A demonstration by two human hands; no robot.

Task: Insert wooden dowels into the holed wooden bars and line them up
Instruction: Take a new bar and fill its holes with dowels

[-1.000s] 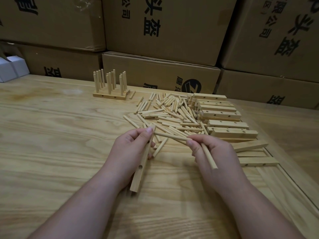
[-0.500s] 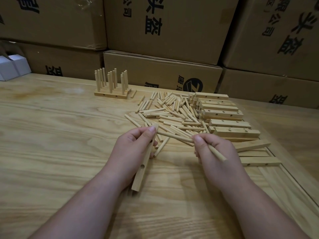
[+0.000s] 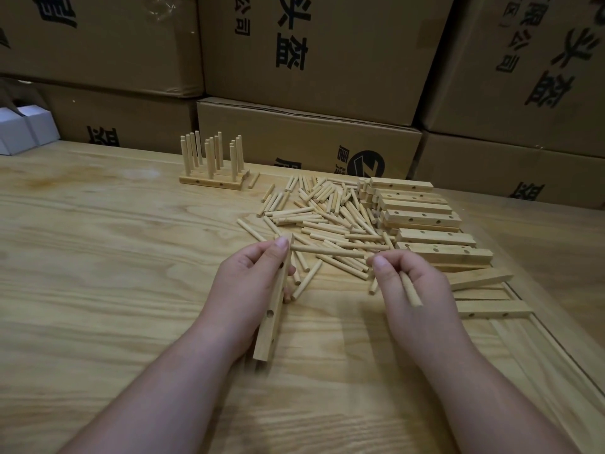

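The holed bar (image 3: 274, 304) lay with its long axis running twelve to six, gripped by the left hand (image 3: 250, 290). At three o'clock of its top hole, the right hand (image 3: 411, 285) pinched one dowel (image 3: 327, 252) lying crosswise, nearly touching, and held a spare dowel (image 3: 412, 293).

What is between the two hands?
In the head view, one dowel bridges the gap from the bar in the left hand to the right hand, with loose dowels lying on the table beneath.
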